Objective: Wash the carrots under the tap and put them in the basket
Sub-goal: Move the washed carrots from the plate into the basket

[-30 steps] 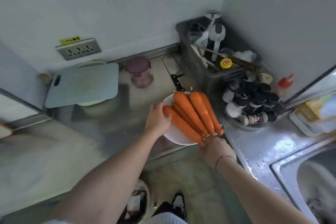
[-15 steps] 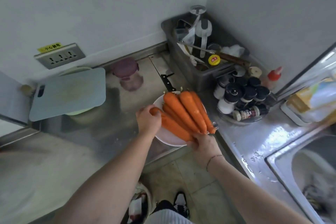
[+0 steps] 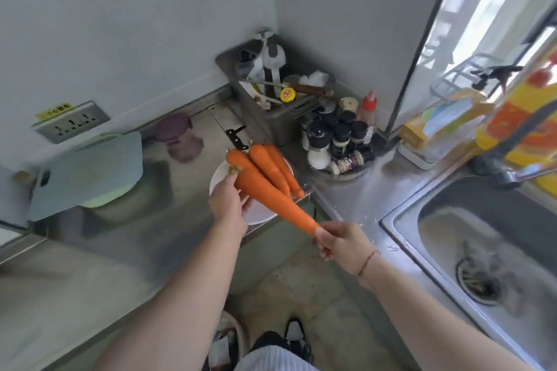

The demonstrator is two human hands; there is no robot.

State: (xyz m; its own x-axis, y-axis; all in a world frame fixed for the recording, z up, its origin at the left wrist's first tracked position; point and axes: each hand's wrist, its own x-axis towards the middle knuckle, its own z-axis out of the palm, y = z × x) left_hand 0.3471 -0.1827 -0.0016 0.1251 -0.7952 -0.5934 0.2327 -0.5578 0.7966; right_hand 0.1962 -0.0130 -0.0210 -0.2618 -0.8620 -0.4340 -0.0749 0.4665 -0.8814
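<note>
Both hands grip carrots (image 3: 265,187) over the plate (image 3: 259,211), left (image 3: 229,205) at tops, right (image 3: 340,242) pinching tips; next, swing to the four-o'clock sink (image 3: 452,220).

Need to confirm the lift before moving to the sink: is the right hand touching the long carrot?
Touching. The head view shows the right hand pinching the narrow tip of the long carrot, with no gap between them.

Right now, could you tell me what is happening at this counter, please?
A person is picking carrots up from a white plate on the steel counter. The left hand holds them at the thick ends, and the right hand pinches the tip of the longest one. The sink lies to the right; no water is visibly running, and no basket is visible.
</note>
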